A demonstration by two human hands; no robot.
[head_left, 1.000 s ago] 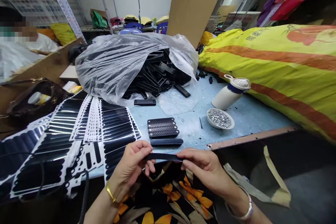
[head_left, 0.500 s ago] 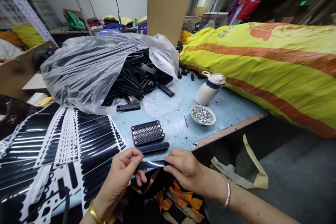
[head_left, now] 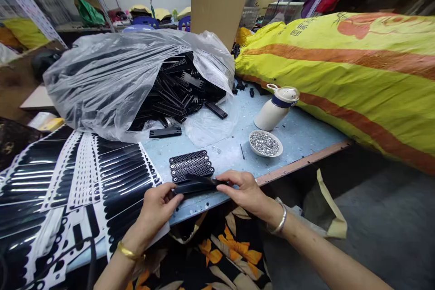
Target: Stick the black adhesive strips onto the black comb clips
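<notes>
A flat black bar (head_left: 199,187) lies near the table's front edge. My left hand (head_left: 158,208) pinches its left end between thumb and fingers. In my right hand (head_left: 246,192), thumb and fingers close on one end of a thin, dark strip (head_left: 200,179). That strip slants over the bar, its free end pointing left; whether the two touch, I cannot tell. Just behind them, several black pieces with a mesh pattern and small rivets (head_left: 190,165) lie side by side as a block.
Sheets of black round-ended strips (head_left: 124,181) cover the left side. Behind, a clear plastic bag (head_left: 102,81) spills black toothed pieces (head_left: 173,95). A bowl of small silvery parts (head_left: 265,143), a white flask (head_left: 273,111) and a large yellow sack (head_left: 326,63) are to the right.
Both hands held a shiny black strip in front of the table edge. My left hand has let it go and taken the bar's end; my right hand has raised the strip over the bar.
</notes>
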